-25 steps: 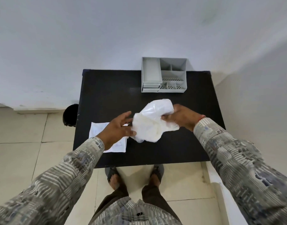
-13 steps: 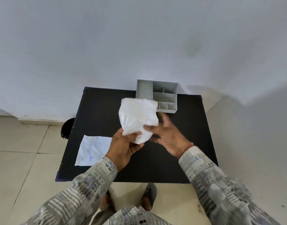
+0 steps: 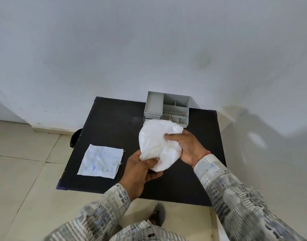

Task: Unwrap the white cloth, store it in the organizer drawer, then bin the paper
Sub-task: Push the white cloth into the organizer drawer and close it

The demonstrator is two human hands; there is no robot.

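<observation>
Both my hands hold a crumpled white cloth [image 3: 158,143] in the air above the black table [image 3: 114,129]. My left hand [image 3: 140,173] pinches its lower left edge. My right hand [image 3: 187,145] grips its right side with the thumb on top. A flat sheet of white paper [image 3: 100,160] with faint blue print lies on the table's front left part. The grey organizer [image 3: 166,106] stands at the table's back edge against the wall; the cloth hides its lower front, where the drawers are.
A dark round bin [image 3: 74,138] stands on the tiled floor beside the table's left edge. A white wall rises right behind the table. My sandalled foot [image 3: 158,214] shows under the table's front edge.
My right hand, open beside the cloth half a second ago, has closed on its right side. The cloth has come lower and spread wider between both hands.
</observation>
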